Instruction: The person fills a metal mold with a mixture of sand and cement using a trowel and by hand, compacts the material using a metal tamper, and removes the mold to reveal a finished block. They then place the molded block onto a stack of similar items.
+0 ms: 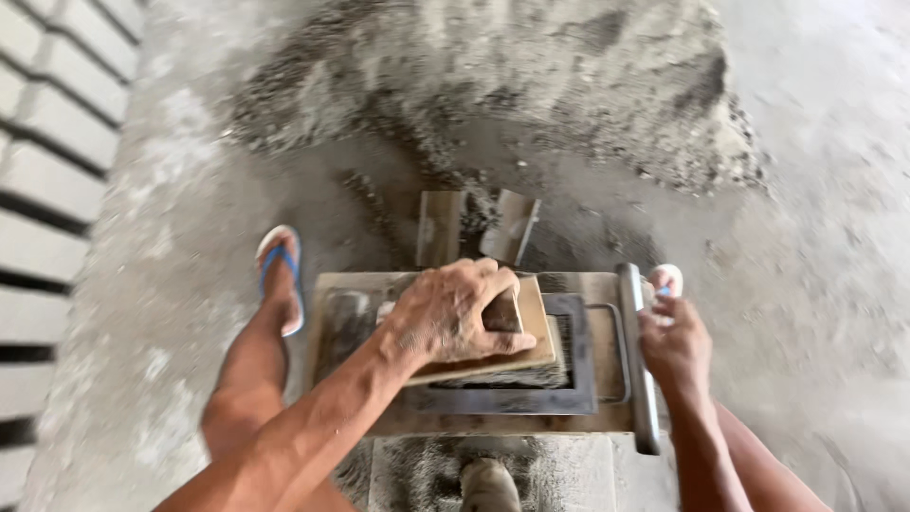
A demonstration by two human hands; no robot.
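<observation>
1. While the left hand [453, 313] lies palm-down with fingers curled over the small handle block of a wooden tamping board [531, 327], that board sits tilted across the open top of a dark metal block mould [576, 374], which is full of grey mix.
2. The right hand [675, 343] is closed around a grey metal lever bar [637, 360] running along the mould's right edge.
3. The mould rests on a wooden press frame [327, 318]; the frame's left half is bare, its right edge taken by the bar.
4. Just past the frame's far edge stands a small two-flap hopper [479, 226], and behind it a heap of damp grey mix [493, 85].
5. A foot in a blue-strapped sandal [281, 275] stands just beside the frame's left edge.
6. Rows of pale moulded blocks [47, 161] line the floor's left edge; the concrete floor [815, 284] to the right lies open.
</observation>
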